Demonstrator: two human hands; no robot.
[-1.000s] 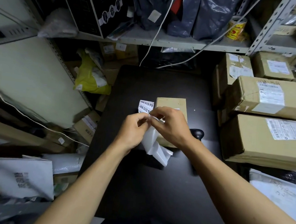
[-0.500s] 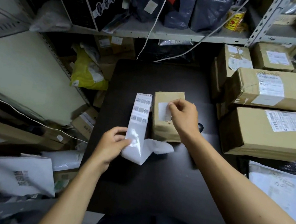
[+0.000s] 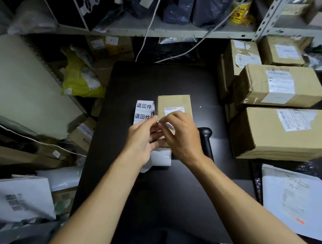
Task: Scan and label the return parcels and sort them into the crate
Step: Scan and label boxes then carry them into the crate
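Observation:
A small brown parcel [image 3: 173, 104] with a white shipping label lies in the middle of the black table [image 3: 167, 194]. A white strip of printed return labels [image 3: 144, 109] lies just left of it, its loose end trailing toward me under my hands. My left hand [image 3: 143, 140] and my right hand [image 3: 182, 137] meet over the near end of the parcel and pinch the label strip between their fingertips. A black handheld scanner [image 3: 205, 138] lies to the right of my right hand.
Three larger brown boxes [image 3: 283, 134] are stacked at the right of the table, a white mailer [image 3: 292, 202] nearer me. Shelves [image 3: 168, 30] with bags and boxes stand behind. White and yellow mailers [image 3: 79, 82] and cartons crowd the floor at left.
My right hand left the parcel's top, where it pressed a label, and came back to the strip. My left hand rose with the strip to meet it.

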